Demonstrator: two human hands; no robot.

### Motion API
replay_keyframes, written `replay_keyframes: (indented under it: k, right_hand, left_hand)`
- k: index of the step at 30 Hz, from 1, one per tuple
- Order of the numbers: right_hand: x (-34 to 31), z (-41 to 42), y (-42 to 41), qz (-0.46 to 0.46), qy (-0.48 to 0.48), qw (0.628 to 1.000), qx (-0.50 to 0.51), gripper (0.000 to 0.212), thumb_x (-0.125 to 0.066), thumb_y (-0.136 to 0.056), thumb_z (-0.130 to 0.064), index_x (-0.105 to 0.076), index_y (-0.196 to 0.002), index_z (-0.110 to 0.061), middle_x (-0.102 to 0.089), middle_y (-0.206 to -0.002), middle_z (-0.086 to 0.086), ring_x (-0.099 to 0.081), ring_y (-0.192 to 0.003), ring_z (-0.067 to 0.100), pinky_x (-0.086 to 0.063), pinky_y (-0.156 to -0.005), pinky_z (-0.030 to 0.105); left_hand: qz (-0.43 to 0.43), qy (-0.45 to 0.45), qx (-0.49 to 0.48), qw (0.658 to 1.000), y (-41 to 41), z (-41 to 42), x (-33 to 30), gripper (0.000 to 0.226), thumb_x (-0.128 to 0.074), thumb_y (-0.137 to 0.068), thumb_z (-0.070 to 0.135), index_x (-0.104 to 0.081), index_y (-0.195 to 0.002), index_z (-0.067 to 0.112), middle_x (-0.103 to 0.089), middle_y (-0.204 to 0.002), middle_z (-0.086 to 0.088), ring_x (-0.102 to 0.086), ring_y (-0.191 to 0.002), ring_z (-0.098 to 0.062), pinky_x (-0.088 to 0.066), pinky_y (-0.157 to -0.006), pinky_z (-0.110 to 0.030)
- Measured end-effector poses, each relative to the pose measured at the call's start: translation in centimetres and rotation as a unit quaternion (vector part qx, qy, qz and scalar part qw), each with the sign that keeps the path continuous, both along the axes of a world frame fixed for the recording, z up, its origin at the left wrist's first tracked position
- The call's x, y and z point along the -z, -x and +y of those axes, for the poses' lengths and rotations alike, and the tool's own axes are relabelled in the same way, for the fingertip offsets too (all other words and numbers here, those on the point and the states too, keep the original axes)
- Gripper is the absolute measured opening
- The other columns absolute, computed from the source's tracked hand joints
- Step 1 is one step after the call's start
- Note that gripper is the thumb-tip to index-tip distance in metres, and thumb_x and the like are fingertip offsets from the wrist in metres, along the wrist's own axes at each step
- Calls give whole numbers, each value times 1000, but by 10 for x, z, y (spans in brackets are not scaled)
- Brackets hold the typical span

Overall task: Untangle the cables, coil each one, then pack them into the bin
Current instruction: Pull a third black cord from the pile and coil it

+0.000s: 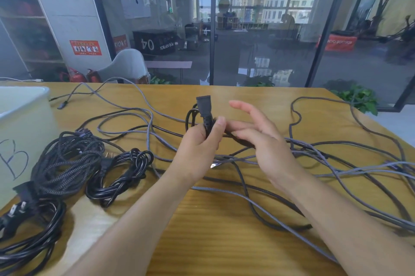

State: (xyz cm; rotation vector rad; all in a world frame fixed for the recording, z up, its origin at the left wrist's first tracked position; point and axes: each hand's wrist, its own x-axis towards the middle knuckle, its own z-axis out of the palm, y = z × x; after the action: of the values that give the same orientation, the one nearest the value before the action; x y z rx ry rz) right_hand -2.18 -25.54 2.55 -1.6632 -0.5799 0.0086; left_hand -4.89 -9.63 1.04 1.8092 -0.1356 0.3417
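Black power cable [204, 116]: held above the middle of the desk, its socket end pointing up and away, a few small loops hanging just left of the plug.
Left hand [197, 150]: fingers curled round the cable just below the plug, thumb pressed on the near side.
Right hand [258, 138]: fingers spread wide and fairly straight, palm turned left, holding nothing; the black cable runs down past the palm, and whether it touches the hand cannot be told.
Grey braided cables [336, 168]: loose and crossing one another over the right and middle of the desk, some passing under both forearms; the crossings are too dense to tell which strand lies on top.
Small metal connector [213, 165]: a grey cable's end lies on the desk just below the hands.
Dark braided coil [65, 163]: already bundled, on the desk's left part.
Black coil [121, 174]: bundled, just right of the braided one and touching it, plug prongs showing at its top.
Third black coil [27, 235]: at the near left corner, pronged plug on top, cut off by the frame's edge.
Bin [24, 123]: white, at the far left, a handwritten "B" on its side; its inside is hidden and its left part cut off.
Desk [213, 230]: wooden, its near edge out of view.
Behind: glass wall with reflections, blurred.
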Motion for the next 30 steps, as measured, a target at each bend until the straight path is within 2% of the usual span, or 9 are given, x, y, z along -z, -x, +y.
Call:
replay_keyframes:
  k: [3, 7, 9, 11, 14, 18, 21, 27, 30]
  right_hand:
    - [0, -3, -2, 2, -7, 999, -32, 65, -41, -100, 11, -46, -146, -34, -77, -120, -9, -65, -123, 5, -43, -109, 28]
    - [6, -7, -15, -23, 12, 999, -25, 55, -50, -100, 13, -51, -139, -27, -73, -127, -3, -69, -118, 13, -52, -105, 35]
    - [12, -11, -22, -79, 96, 992, -7, 44, -60, -100, 3, -57, -131, -28, -72, -121, -9, -68, -114, 8, -54, -103, 31]
    - [19, -16, -30, -129, 190, 973, -1, 37, -66, -99, -7, -62, -128, -30, -70, -118, -16, -65, -115, 1, -51, -103, 25]
    - [23, -27, -40, -164, 292, 942, 2, 36, -67, -100, -15, -64, -127, -38, -63, -127, -28, -55, -123, -10, -44, -108, 19]
    - [27, -39, -59, -214, 367, 904, 46, 42, -62, -101, -9, -65, -131, -39, -54, -142, -30, -52, -131, 1, -43, -113, 33]
    - [33, -48, -72, -224, 359, 897, 125, 41, -58, -103, -6, -70, -129, -34, -53, -146, -20, -58, -122, 10, -48, -103, 33]
    - [34, -54, -81, -142, 186, 944, 234, 36, -56, -105, -9, -71, -131, -31, -73, -115, -11, -68, -106, 8, -52, -95, 29]
    - [33, -57, -83, -158, 224, 916, 294, 32, -59, -104, -13, -71, -131, -27, -76, -110, -6, -69, -100, 13, -55, -87, 33]
  left_hand:
    - [-15, -9, -22, 1000, -1, 4, 0, 46, -47, -108, 43, -55, -64, 32, -36, -60, 7, -31, -55, -12, -29, -55, -27]
    - [-16, -2, -67, 998, -5, 9, 3, 48, -47, -109, 35, -52, -66, 17, -34, -59, 0, -27, -51, -15, -25, -49, -28]
    - [-25, 19, -78, 996, -8, 12, 3, 47, -46, -110, 32, -58, -78, 0, -35, -63, -3, -30, -58, -21, -26, -54, -31]
    - [-42, 48, -91, 994, -9, 18, 0, 42, -45, -111, 31, -67, -89, 2, -36, -62, 0, -32, -61, -22, -28, -56, -33]
    - [-55, 103, -97, 988, -9, 28, -8, 41, -43, -112, 29, -67, -91, 3, -34, -59, 6, -31, -57, -15, -27, -55, -29]
    - [-60, 187, -85, 977, -6, 32, -17, 39, -42, -112, 29, -64, -87, 9, -32, -60, 5, -29, -57, -13, -26, -58, -30]
    - [-62, 211, -75, 973, -5, 32, -19, 39, -42, -112, 29, -62, -84, 10, -30, -59, 5, -27, -56, -14, -24, -58, -31]
    - [-48, 199, -82, 975, -3, 32, -19, 40, -44, -111, 29, -60, -79, 11, -31, -56, 6, -27, -55, -14, -24, -59, -34]
    - [-35, 195, -91, 976, -3, 34, -20, 42, -46, -110, 25, -58, -71, 13, -27, -52, 6, -23, -54, -16, -24, -58, -32]
